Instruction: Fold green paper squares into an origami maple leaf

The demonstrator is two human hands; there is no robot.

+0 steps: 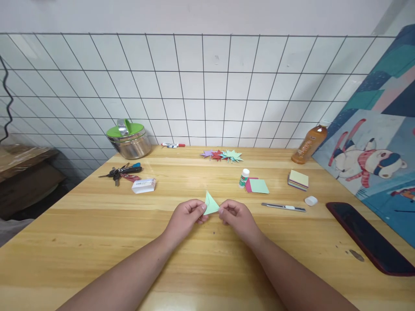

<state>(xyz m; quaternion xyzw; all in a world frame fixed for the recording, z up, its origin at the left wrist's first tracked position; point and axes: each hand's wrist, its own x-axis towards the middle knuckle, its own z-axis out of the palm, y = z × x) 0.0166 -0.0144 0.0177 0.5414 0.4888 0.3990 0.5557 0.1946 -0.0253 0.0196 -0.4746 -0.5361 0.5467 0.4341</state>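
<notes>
A small piece of light green folded paper (211,204) is held up just above the wooden table, with one point upward and a crease across its face. My left hand (191,211) pinches its left side between thumb and fingers. At the right corner, my right hand (234,214) has its thumb and forefinger closed on the tip. Beyond my right hand stand a glue stick (244,178) with a white cap and a few flat paper squares (258,186), green over pink. Farther back lie spiky folded paper stars (231,155) in purple, red and pale green.
A utility knife (283,207), a white cap (311,201), a paper stack (298,179), a phone (369,237) and a drink bottle (309,143) are on the right. To the left are a lidded steel pot (132,144), keys (119,172) and a small white box (143,185). A marker (173,145) lies by the tiled wall.
</notes>
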